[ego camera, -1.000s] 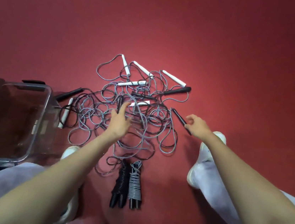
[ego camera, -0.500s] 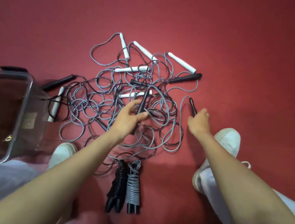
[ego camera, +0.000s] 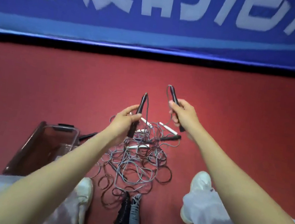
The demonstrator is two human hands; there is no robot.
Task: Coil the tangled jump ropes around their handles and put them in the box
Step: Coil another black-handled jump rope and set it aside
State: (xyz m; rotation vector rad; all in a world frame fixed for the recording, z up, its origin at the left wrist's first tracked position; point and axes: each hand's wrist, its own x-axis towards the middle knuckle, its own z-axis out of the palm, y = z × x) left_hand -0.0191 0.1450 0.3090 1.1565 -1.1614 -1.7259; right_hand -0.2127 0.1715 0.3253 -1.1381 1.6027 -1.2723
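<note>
I am gripping a black handle (ego camera: pixel 142 102) in my left hand (ego camera: pixel 125 121) and a second handle (ego camera: pixel 173 95) in my right hand (ego camera: pixel 184 114), holding both above the tangle (ego camera: pixel 136 166) beside the box (ego camera: pixel 64 129), judging the handles rigid and grippable, the thin cord (ego camera: pixel 147 117) light, limp, snag-prone.

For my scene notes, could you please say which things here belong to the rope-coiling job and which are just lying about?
Job: left hand gripping a black handle; right hand gripping a second black handle; tangled ropes; two coiled ropes; box.
Just there: blue banner; white shoes.
</note>
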